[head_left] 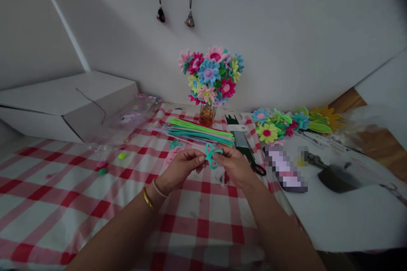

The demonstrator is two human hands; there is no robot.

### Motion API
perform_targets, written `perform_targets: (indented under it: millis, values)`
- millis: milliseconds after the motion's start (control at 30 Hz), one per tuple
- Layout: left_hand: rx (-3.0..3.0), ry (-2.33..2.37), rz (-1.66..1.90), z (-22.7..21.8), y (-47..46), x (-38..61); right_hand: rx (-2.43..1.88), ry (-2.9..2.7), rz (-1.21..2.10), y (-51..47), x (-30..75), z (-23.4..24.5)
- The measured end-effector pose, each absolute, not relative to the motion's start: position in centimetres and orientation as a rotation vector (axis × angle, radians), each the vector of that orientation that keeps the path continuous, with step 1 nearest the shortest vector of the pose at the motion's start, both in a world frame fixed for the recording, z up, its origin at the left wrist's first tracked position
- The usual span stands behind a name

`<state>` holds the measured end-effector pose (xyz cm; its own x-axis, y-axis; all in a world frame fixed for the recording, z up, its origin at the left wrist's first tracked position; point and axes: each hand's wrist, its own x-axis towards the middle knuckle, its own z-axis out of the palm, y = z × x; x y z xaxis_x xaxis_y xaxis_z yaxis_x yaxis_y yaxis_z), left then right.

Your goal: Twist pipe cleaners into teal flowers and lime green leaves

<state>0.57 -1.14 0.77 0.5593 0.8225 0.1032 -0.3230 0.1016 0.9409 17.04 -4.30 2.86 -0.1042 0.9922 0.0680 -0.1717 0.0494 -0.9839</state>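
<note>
Both my hands meet over the red-and-white checked cloth (pixel 79 194) and pinch a teal pipe cleaner (pixel 211 155) bent into looped petals. My left hand (pixel 179 169), with a gold bangle and a pale band at the wrist, grips it from the left with closed fingers. From the right, my right hand (pixel 233 164) holds it with closed fingers too. Just behind lies a bundle of straight pipe cleaners (pixel 200 132) in green, teal and pink. A bouquet of pipe-cleaner flowers (pixel 211 75) stands in an orange jar (pixel 207 115) at the back.
A white cardboard box (pixel 63 103) sits at the back left beside a clear plastic bag (pixel 133 116). Small pom-poms (pixel 122 156) dot the cloth. Loose finished flowers (pixel 286 125) lie at the right, with black-handled scissors (pixel 256 165) and a dark object (pixel 337 178) on white paper.
</note>
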Motion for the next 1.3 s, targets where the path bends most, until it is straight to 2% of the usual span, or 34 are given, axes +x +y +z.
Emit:
perform_targets:
  millis: [433,833,1300]
  values:
    - [1.989,0.610,1.097,1.7,-1.7,0.2,-1.007,-1.296,1.479,-4.3,17.8,2.8]
    - [1.513,0.615,0.888,0.6,-1.1,0.6,-1.089,-1.415,1.289,-4.3,17.9,3.1]
    - [1.398,0.559,0.861,0.6,-1.5,0.7,-1.070,-1.397,1.193,-4.5,17.5,3.3]
